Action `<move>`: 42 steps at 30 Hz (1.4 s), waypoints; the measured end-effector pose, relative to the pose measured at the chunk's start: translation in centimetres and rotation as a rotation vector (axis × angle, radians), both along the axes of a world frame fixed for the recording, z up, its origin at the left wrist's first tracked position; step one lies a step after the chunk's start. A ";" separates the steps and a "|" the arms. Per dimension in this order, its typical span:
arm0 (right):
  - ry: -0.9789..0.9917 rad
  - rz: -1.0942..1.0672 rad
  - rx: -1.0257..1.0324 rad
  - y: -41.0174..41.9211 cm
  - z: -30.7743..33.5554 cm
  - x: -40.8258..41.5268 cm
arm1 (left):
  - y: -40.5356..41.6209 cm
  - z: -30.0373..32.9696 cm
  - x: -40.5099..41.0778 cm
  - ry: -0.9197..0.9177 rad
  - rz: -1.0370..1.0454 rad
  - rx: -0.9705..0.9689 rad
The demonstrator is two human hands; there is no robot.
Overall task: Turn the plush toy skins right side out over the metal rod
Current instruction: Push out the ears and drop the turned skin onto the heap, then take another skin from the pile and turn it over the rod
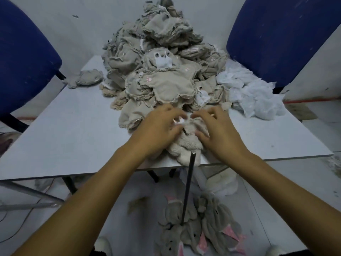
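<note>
A beige plush skin [186, 143] lies at the table's near edge, fluffy side partly showing. My left hand [158, 126] and my right hand [219, 130] both grip it with curled fingers, one on each side of its opening. A dark metal rod [188, 187] stands upright just in front of the table edge, its tip right below the skin. A big pile of inside-out beige skins [158, 58] rises behind my hands. Several turned grey plush toys with pink ears [201, 230] lie on the floor around the rod's base.
The white table [73, 130] has white stuffing or lining scraps [254, 97] at its right. One loose skin [86, 78] lies at the left rear. Blue chairs [22, 58] stand to both sides. More pale plush [223, 183] lies under the table.
</note>
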State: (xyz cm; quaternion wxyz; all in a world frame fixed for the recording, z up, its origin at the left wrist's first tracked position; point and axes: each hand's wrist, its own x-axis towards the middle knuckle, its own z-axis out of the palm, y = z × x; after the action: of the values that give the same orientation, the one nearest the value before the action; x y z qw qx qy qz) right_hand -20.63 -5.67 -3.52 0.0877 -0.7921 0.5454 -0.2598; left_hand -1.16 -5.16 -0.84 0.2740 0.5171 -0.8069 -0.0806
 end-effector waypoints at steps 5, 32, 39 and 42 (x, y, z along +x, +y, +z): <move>0.038 0.021 0.057 -0.6 -0.5 0.0 | -0.1 -0.4 -1.7 -0.105 -0.004 0.238; 0.162 -0.458 0.017 -3.7 -0.6 -7.5 | -1.7 -2.1 -7.1 0.028 -0.036 0.033; -0.184 -0.305 -0.125 -2.7 1.0 -5.1 | -2.0 -2.4 -5.9 0.003 0.004 0.108; -0.439 -0.165 -0.116 -1.6 1.9 -2.9 | -1.8 -2.2 -5.8 0.002 0.017 0.105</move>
State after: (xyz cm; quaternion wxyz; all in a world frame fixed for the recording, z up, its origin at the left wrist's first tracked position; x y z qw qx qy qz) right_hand -23.57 -7.25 -1.60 0.1370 -0.6730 0.5603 -0.4629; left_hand -6.92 -6.96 -3.02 0.2480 0.5375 -0.7968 -0.1210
